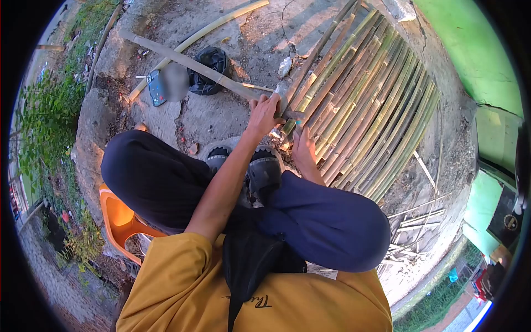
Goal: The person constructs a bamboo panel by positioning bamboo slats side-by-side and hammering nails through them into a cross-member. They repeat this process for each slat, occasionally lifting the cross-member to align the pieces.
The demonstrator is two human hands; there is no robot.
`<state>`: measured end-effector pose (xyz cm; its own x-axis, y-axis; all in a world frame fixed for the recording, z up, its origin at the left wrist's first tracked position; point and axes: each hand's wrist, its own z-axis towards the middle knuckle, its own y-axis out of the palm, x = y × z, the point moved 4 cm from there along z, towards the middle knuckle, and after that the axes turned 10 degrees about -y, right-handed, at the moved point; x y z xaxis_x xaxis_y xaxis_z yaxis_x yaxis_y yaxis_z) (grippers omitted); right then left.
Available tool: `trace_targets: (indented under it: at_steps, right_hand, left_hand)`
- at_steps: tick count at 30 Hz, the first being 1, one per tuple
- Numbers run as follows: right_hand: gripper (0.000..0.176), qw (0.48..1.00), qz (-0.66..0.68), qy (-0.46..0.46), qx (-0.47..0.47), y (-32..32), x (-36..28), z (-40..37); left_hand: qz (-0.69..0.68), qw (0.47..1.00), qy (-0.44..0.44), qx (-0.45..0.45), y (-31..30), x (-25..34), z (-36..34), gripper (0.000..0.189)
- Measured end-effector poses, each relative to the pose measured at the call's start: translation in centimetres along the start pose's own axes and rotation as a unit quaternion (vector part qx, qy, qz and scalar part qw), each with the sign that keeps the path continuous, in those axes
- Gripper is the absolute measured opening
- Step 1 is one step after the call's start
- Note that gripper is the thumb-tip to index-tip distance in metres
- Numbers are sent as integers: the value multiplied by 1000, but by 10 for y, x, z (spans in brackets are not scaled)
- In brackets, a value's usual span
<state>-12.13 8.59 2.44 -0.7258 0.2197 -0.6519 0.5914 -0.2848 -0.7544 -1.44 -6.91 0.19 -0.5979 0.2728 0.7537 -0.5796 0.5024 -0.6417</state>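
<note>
My left hand (265, 113) is closed around the end of a bamboo strip (315, 58), right beside a grey blade-like piece (283, 89); I cannot tell whether it also grips that blade. My right hand (303, 148) lies just below it and presses down on the near ends of a row of split bamboo strips (365, 105) laid side by side on the concrete ground. Both hands are in front of my sandalled feet (264, 170). I sit with my knees apart in dark trousers.
A long flat bamboo slat (188, 62) and a round bamboo pole (204, 32) lie across the ground ahead. Beside them are a black bag (213, 69) and a small dark flat object (156, 87). An orange stool (117, 218) is under me. A green wall (475, 50) stands to the right, and loose offcuts (412, 221) lie beside it.
</note>
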Motion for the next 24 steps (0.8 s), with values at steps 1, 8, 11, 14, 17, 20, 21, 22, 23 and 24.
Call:
trace_targets:
  at_steps: [1, 8, 11, 14, 17, 20, 21, 22, 23, 24]
  right_hand:
    - [23, 1000, 0, -1, 1, -2, -1, -1]
    - [25, 986, 95, 48, 125, -33, -21, -6]
    - [27, 995, -3, 80, -65, 18, 24, -15]
    - [27, 998, 19, 58, -30, 0, 0, 6]
    - [26, 997, 57, 36, 28, -17, -13, 0]
    - [24, 993, 67, 90, 41, -10, -2, -9]
    - [24, 994, 66, 81, 41, -6, 4, -4]
    - [25, 997, 19, 68, -3, 1, 7, -2]
    - [27, 997, -30, 60, -48, 5, 10, -6]
    - [28, 995, -27, 75, -55, -1, 6, -1]
  left_hand:
    - [-7, 1000, 0, -7, 0, -1, -2, 59]
    - [14, 1000, 14, 6, 8, -9, -2, 63]
    - [-3, 1000, 4, -6, 2, -4, -3, 62]
    - [2, 1000, 8, 10, -4, -5, 3, 61]
    - [2, 1000, 1, 18, 10, -16, 0, 62]
    - [-5, 1000, 16, 6, 0, -7, -5, 63]
    - [-6, 1000, 17, 15, -2, -5, -2, 63]
    - [2, 1000, 10, 22, -1, -7, 0, 63]
    - [7, 1000, 1, 23, 4, -8, -3, 63]
    - [14, 999, 13, 27, 6, -11, -2, 62]
